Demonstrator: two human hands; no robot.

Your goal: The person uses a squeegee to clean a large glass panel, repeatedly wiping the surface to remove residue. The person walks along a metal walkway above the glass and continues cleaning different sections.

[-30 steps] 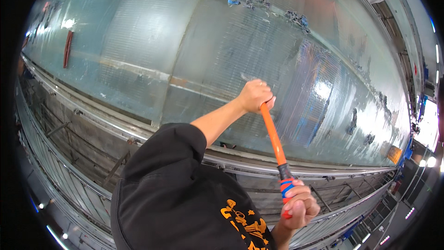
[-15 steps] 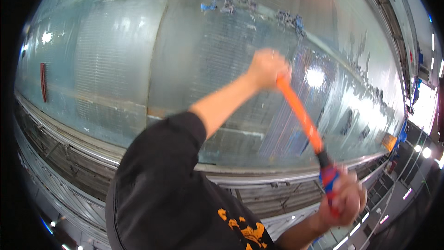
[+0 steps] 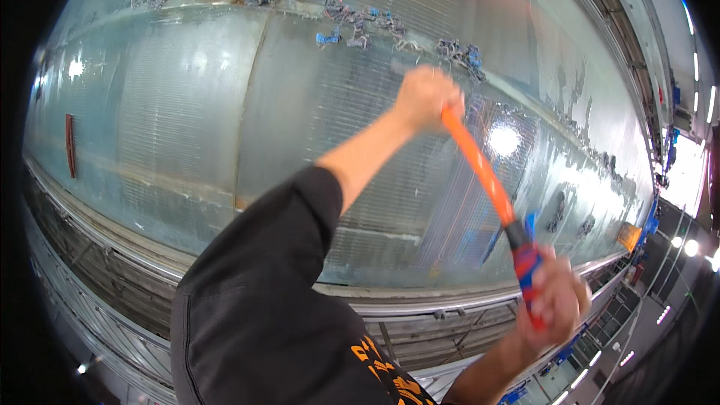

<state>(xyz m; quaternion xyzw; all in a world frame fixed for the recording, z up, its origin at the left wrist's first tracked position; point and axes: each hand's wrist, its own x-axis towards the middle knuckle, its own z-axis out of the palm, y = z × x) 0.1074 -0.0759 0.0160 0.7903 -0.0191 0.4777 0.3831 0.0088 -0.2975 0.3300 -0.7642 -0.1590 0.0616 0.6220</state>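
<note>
A long-handled tool with an orange shaft (image 3: 481, 169) slants across the middle of the view. My left hand (image 3: 427, 97) is closed around its far end. Just past those fingers is a blurred greyish bit; the tool's head cannot be made out. At the near end, my right hand (image 3: 553, 301) wraps the black grip, which has red and blue on it. Beneath the tool lies a broad, wet-looking greenish-grey panel surface (image 3: 187, 105) with fine ridges. Clumps of grey and blue scraps (image 3: 360, 22) lie on it, just beyond my left hand.
A reddish-brown strip (image 3: 70, 146) lies at the far left of the surface. Metal rails (image 3: 112, 232) run along the near edge. Smaller dark clumps (image 3: 556, 211) and an orange block (image 3: 628, 237) are to the right. A machine frame (image 3: 637, 45) borders the right side.
My left hand and the tool's far end have shifted slightly farther away, closer to the scraps. The right hand has moved a little up and left. The whole view has tilted a bit.
</note>
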